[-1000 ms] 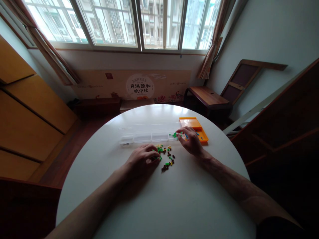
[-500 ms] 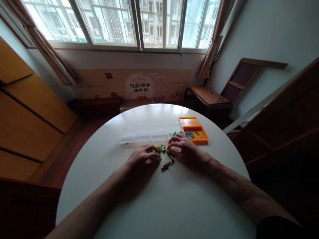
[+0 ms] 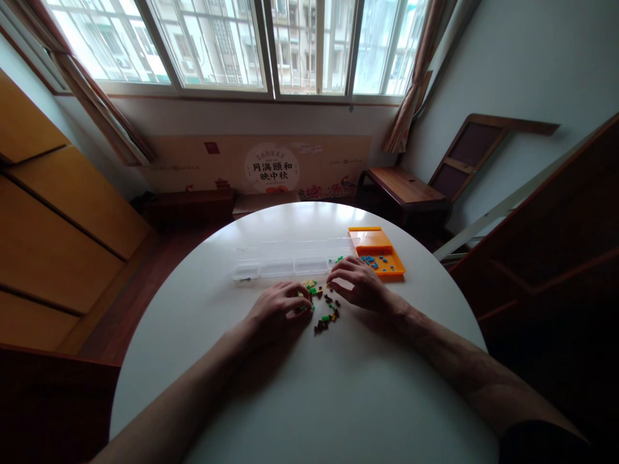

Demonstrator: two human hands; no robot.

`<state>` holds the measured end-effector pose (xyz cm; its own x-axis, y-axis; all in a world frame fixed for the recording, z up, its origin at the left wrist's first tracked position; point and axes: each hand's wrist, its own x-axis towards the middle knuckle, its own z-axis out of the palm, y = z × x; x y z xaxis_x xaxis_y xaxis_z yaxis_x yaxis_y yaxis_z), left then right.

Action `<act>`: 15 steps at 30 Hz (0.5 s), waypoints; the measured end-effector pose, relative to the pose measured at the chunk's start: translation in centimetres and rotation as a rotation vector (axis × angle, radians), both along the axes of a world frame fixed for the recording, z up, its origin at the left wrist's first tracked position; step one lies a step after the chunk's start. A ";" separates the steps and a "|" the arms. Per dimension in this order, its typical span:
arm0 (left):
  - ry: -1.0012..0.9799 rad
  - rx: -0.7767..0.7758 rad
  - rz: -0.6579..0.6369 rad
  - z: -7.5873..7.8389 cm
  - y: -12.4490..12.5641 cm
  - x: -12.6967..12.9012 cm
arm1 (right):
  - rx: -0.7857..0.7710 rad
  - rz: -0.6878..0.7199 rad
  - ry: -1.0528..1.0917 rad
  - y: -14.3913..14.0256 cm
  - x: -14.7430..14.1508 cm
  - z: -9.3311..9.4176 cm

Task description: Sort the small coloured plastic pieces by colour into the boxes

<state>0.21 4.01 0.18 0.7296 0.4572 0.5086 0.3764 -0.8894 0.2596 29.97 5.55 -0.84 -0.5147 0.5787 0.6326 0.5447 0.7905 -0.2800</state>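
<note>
A small pile of tiny green, brown and yellow bricks [image 3: 324, 309] lies on the round white table [image 3: 309, 399]. My left hand [image 3: 280, 310] rests curled at the pile's left edge, its fingertips touching green bricks. My right hand [image 3: 360, 287] hovers at the pile's upper right, thumb and forefinger drawn together just below the long clear compartment box [image 3: 285, 263]; anything pinched there is too small to see. The box's right compartment holds a few green bricks [image 3: 338, 260].
An orange tray [image 3: 384, 248] with several blue bricks stands right of the clear box, close to my right hand. Beyond the table are a low wooden bench [image 3: 403, 187], a leaning wooden frame, and wooden cabinets on the left.
My right hand came back from the clear box's right end down to the pile, then lifted slightly toward the box again. My left hand stayed at the pile.
</note>
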 end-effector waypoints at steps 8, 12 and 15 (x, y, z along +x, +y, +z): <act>-0.054 0.014 0.015 -0.3 0.1 -0.4 | -0.010 -0.370 0.272 0.8 1.1 -0.7; -0.112 0.049 0.064 0.3 0.1 -0.3 | -0.038 -0.315 0.281 0.9 1.2 -0.7; -0.150 -0.002 0.077 0.5 0.0 -0.2 | -0.021 -0.147 0.215 0.3 0.6 -0.2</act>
<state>0.03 4.05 0.71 0.6083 0.5099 0.6082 0.4001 -0.8589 0.3198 30.58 5.89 -1.01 -0.2794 0.6516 0.7053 0.5797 0.7000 -0.4171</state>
